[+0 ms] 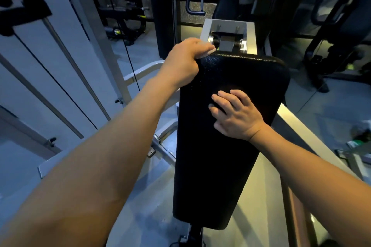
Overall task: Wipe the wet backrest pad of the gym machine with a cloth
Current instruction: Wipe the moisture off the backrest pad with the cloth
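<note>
Moisture beneath the flat, open right hand (239,116) may escape the small white cloth (209,51) gripped by the left hand (184,58) at the black textured backrest pad (220,166)'s far-left corner.

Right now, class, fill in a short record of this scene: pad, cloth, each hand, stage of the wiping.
pad: black backrest pad, glistening near its top edge
cloth: small pale cloth, mostly hidden, at the pad's top left corner
left hand: left hand grips the cloth against that corner
right hand: right hand rests on the pad's middle, fingers spread, holding nothing
stage: cloth at the top corner; lower pad's wetness cannot be told
</note>
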Demonstrator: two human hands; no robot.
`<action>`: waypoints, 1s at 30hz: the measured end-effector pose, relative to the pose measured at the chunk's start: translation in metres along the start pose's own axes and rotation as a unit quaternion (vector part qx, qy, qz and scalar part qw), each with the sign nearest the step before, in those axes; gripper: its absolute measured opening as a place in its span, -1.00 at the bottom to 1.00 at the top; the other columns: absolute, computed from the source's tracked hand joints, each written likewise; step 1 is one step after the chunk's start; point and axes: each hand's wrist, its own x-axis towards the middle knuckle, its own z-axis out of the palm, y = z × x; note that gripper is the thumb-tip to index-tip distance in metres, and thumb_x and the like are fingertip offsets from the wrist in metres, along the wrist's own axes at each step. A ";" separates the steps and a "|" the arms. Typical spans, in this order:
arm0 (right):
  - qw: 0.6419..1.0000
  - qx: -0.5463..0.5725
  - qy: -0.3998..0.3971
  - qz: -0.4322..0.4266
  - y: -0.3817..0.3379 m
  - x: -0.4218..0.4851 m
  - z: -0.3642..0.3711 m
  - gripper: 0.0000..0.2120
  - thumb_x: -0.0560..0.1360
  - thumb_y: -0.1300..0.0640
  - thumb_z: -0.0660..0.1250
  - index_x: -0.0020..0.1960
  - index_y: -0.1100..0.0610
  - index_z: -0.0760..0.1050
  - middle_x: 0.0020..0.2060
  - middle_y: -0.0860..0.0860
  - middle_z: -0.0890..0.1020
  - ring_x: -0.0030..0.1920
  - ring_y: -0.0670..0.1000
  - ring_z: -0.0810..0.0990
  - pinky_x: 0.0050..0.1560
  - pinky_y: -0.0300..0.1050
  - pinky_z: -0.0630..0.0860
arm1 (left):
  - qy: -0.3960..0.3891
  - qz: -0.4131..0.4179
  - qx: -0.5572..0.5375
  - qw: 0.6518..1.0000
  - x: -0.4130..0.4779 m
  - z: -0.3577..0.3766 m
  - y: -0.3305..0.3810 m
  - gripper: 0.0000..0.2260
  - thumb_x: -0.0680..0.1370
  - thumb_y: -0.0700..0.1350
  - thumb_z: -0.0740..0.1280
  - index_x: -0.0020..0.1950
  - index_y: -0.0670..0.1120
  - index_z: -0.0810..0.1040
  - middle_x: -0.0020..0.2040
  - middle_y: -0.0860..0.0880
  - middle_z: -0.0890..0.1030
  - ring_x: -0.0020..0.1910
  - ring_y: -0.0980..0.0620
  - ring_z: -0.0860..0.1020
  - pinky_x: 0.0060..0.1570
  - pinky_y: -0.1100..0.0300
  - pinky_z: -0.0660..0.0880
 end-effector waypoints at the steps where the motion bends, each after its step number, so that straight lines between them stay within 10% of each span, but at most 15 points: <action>1: 1.000 0.002 -0.001 -0.001 0.000 0.000 0.000 -0.65 0.53 -0.06 0.28 0.19 0.10 0.64 0.28 0.14 0.62 0.36 0.16 0.47 0.42 0.14 0.32 | -0.033 -0.009 0.009 0.999 0.008 -0.006 0.003 -0.43 0.47 -0.45 0.22 0.33 0.05 0.61 0.27 0.03 0.59 0.32 0.02 0.49 0.35 0.08 0.42; 5: 1.000 0.002 -0.003 0.003 0.001 -0.001 0.002 -0.64 0.52 -0.06 0.29 0.19 0.10 0.64 0.28 0.13 0.62 0.36 0.16 0.47 0.42 0.13 0.31 | -0.076 -0.087 -0.142 0.983 0.012 -0.018 -0.012 -0.61 0.54 -0.29 0.42 0.22 0.16 0.67 0.18 0.15 0.66 0.25 0.14 0.55 0.29 0.17 0.49; 11: 1.000 -0.007 0.006 -0.003 0.001 0.000 0.003 -0.67 0.51 -0.04 0.31 0.17 0.09 0.65 0.26 0.11 0.64 0.35 0.14 0.48 0.41 0.12 0.33 | 0.006 -0.124 -0.296 0.947 -0.030 0.010 -0.036 -0.41 0.54 -0.49 0.20 0.48 -0.02 0.47 0.40 0.05 0.53 0.35 0.23 0.47 0.41 0.18 0.40; 16: 1.000 0.001 0.016 -0.001 -0.001 -0.001 0.006 -0.68 0.50 -0.02 0.30 0.15 0.09 0.65 0.24 0.12 0.65 0.34 0.14 0.48 0.39 0.13 0.36 | -0.044 -0.264 -0.293 0.918 -0.103 0.059 -0.065 -0.47 0.56 -0.42 0.23 0.41 0.06 0.52 0.12 0.06 0.69 0.12 0.04 0.63 -0.02 0.29 0.55; 25: 0.999 -0.002 0.039 -0.001 -0.001 0.000 0.006 -0.71 0.50 0.02 0.30 0.13 0.10 0.65 0.23 0.12 0.65 0.32 0.14 0.50 0.38 0.13 0.37 | 0.029 -0.236 -0.355 0.904 -0.110 0.059 -0.047 -0.60 0.60 -0.32 0.22 0.31 0.06 0.60 0.16 -0.01 0.69 0.16 0.06 0.64 0.16 0.16 0.58; 30: 0.999 -0.010 0.044 -0.008 -0.001 -0.002 0.009 -0.73 0.49 0.03 0.32 0.12 0.11 0.64 0.22 0.12 0.65 0.31 0.15 0.51 0.37 0.14 0.38 | -0.042 -0.366 -0.175 0.913 -0.172 0.105 -0.065 -0.79 0.59 -0.33 0.22 0.10 -0.13 0.58 -0.04 -0.10 0.63 -0.10 -0.01 0.58 -0.04 0.03 0.56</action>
